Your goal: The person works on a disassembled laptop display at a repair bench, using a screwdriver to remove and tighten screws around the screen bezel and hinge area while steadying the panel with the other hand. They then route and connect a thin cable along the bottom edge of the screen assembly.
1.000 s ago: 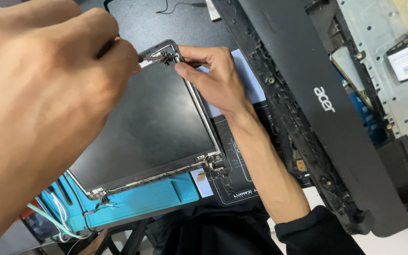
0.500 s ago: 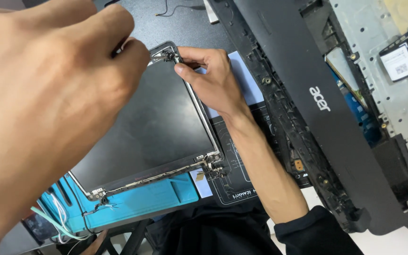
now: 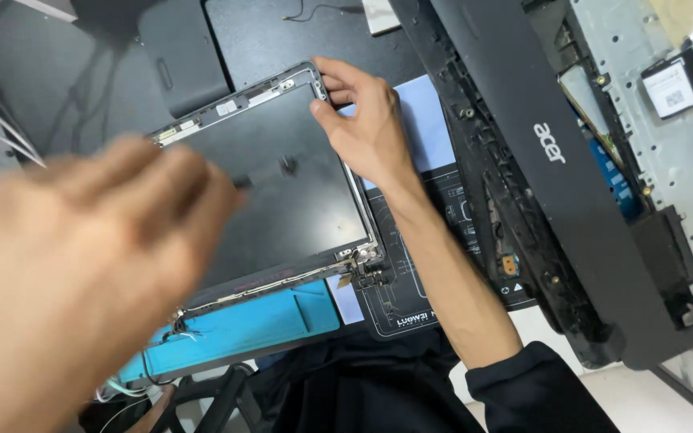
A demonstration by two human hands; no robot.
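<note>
Dark matte work surface (image 3: 98,104) fills the head view, with a printed black-and-pale-blue repair mat (image 3: 423,281) at centre and a turquoise tray section (image 3: 258,325) at 6 o'clock. On the mat lies a flat laptop screen panel (image 3: 282,192): dull black rectangular face, thin silvery metal frame, small hinge bracket (image 3: 366,269) at its lower right corner, loose thin wires (image 3: 134,385) trailing from the lower left. At 3 o'clock leans a long black plastic laptop cover (image 3: 539,160), smooth outside, ribbed and screw-bossed inside; beyond it a perforated grey metal plate (image 3: 683,160). Right hand (image 3: 370,132): fingers curled, thumb and fingertips pinching the panel's upper right frame corner, at 12 o'clock of the panel; forearm runs down to a dark sleeve (image 3: 539,393) at 5 o'clock. Left hand (image 3: 74,273): large, close to lens, heavily motion-blurred, fingers loosely bent and together, at 8 o'clock; it hangs above the panel's left half. Cannot tell whether it holds anything or touches the panel. Panel sits between the two hands, its long edge tilted from 8 toward 2 o'clock.
</note>
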